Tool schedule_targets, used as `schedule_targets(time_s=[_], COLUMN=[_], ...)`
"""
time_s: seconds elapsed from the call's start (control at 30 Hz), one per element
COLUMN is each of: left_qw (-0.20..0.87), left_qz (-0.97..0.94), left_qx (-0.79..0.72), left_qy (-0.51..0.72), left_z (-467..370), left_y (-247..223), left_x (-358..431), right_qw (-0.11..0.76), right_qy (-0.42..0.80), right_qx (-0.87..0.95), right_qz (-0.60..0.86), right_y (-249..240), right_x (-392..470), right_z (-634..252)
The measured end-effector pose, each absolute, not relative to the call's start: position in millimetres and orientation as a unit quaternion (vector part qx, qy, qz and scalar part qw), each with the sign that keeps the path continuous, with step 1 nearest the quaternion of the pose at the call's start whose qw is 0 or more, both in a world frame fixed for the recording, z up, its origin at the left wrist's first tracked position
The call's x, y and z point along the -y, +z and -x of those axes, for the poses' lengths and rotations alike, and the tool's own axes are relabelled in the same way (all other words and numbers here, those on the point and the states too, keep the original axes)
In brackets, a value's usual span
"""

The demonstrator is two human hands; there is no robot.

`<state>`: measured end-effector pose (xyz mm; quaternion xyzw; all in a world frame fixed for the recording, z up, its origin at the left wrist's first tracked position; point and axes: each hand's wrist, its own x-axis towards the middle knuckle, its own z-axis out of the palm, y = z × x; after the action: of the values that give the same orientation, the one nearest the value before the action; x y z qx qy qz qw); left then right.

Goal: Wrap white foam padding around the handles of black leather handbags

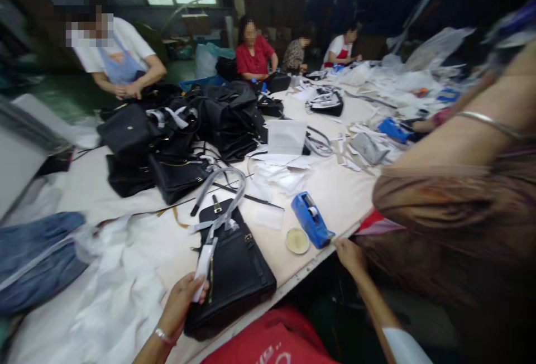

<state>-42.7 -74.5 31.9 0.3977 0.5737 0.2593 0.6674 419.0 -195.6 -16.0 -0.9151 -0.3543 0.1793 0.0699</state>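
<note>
A black bag (237, 258) with a gold zip lies on the table near its front edge. My left hand (184, 297) pinches a white strip (203, 272) over the bag's left side. Grey wrapped handles (224, 207) rise from the bag's top. To the right stands a blue tape dispenser (310, 220), and my right hand (350, 255) is at its front end by the table edge, fingers drawn together. What those fingers hold is too small to make out. A round yellowish disc (297, 240) lies just left of the dispenser.
Black bags (180, 135) are heaped at the back left. White wrapping (121, 280) and blue cloth (37, 258) cover the left side. Papers (287, 140) lie mid-table. Another person's arm (460, 113) reaches in from the right; several people work behind the table.
</note>
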Motion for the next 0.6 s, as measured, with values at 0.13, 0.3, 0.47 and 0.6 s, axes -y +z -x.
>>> schedule_targets(time_s=[0.13,0.3,0.47,0.6], left_qw=[0.673,0.671,0.67,0.667], left_qz=[-0.375,-0.346,-0.345,-0.351], left_qx=[-0.562,-0.57,-0.575,-0.561], left_qy=[0.302,0.324,0.318,0.341], left_z=[46.5,50.8,53.7,55.8], left_y=[24.8,16.2,13.4,14.9], left_x=[73.0,69.5,72.0,72.5], right_qw=[0.059,0.326,0.334,0.308], right_qy=[0.13,0.322,0.518,0.539], right_qx=[0.392,0.51,0.614,0.642], right_qz=[0.909,0.728,0.493,0.45], right_y=[-18.9,19.0,46.7,30.8], right_x=[193.1,133.4,83.1,70.1], right_z=[-405.6,-292.0,-148.7,-103.4])
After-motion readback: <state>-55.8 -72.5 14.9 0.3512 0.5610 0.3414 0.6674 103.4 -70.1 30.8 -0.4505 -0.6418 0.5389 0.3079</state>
